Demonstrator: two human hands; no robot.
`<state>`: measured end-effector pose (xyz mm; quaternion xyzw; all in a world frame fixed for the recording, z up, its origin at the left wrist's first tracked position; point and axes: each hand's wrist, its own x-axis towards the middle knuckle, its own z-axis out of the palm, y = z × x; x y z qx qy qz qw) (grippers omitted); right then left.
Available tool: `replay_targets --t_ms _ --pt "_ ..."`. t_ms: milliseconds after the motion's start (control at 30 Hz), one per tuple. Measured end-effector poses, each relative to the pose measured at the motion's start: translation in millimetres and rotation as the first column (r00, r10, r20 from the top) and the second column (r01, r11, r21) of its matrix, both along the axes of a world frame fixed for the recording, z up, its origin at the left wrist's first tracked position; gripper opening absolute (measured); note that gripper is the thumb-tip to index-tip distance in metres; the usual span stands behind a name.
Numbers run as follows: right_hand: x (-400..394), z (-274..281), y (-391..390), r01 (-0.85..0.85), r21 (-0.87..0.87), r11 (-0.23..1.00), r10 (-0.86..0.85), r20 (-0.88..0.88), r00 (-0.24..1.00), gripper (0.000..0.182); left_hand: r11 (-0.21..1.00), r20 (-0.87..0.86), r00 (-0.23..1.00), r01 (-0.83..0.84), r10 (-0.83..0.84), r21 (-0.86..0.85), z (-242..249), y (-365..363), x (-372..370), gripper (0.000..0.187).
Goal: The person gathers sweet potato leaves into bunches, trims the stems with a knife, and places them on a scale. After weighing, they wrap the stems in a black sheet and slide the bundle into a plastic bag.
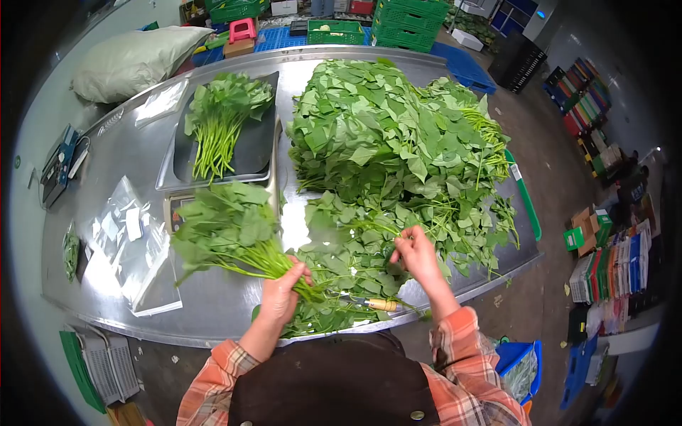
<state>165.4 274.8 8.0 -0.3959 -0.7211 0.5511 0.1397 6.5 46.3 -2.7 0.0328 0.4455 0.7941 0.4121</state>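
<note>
My left hand (283, 292) is closed around the stems of a bunch of leafy greens (231, 231), whose heart-shaped leaves fan out to the upper left. With fingers pinched, my right hand (418, 257) holds a thin leafy stem (376, 226) above loose greens on the table. Between and below my hands lies a knife with a yellowish wooden handle (381, 304), its blade partly covered by stems. A large heap of the same greens (383, 128) rises beyond my right hand. Another bunch (226, 117) rests on a black tray (249, 156) on a scale.
Clear plastic bags (135, 241) lie on the left of the metal table (78, 206). A small wrapped bundle of greens (71, 252) is at the left edge. A white sack (135, 62) and green crates (405, 25) stand beyond. A blue bin (522, 366) sits at lower right.
</note>
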Motion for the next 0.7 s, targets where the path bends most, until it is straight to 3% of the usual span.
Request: replay_targets --t_ms 67,167,300,333,400,433,467,567,600,700 --pt "-7 1 -32 -0.013 -0.066 0.998 0.002 -0.166 0.986 0.015 1.000 0.037 0.999 -0.023 0.022 0.011 -4 11 16 0.017" --pt "-11 -14 -79 -0.076 0.156 0.985 0.106 -0.196 0.975 0.016 0.999 0.098 0.994 -0.052 0.054 -0.016 -8 26 29 0.018" --pt "-10 -30 -112 -0.277 -0.003 0.961 0.271 -0.204 0.941 0.013 0.993 0.224 0.968 -0.099 0.111 -0.065 -22 23 26 0.018" --pt "-8 -34 -110 -0.328 -0.106 0.939 0.311 -0.148 0.939 0.024 0.993 0.219 0.969 -0.103 0.113 -0.058 -25 19 24 0.018" --pt "-10 -39 -105 -0.424 -0.065 0.903 0.407 -0.180 0.896 0.038 0.991 0.193 0.977 -0.074 0.094 -0.107 -21 13 22 0.018" --pt "-12 -39 -103 -0.470 -0.043 0.882 0.454 -0.194 0.870 0.045 0.989 0.180 0.980 -0.061 0.085 -0.131 -20 11 22 0.018" --pt "-16 -34 -100 -0.466 -0.174 0.867 0.442 -0.161 0.882 0.058 0.992 0.106 0.993 -0.031 0.044 -0.119 -24 8 23 0.019" --pt "-37 -22 -96 -0.351 -0.468 0.811 0.318 -0.152 0.936 0.053 0.976 -0.149 0.980 0.100 -0.130 -0.194 -23 7 29 0.020" --pt "-42 -32 -102 -0.332 -0.403 0.853 0.284 -0.176 0.943 0.039 0.971 -0.166 0.971 0.137 -0.170 -0.194 -15 8 33 0.023" --pt "-49 -40 -103 -0.299 -0.318 0.900 0.234 -0.227 0.946 0.029 0.963 -0.280 0.944 0.105 -0.175 -0.247 -12 12 37 0.024"
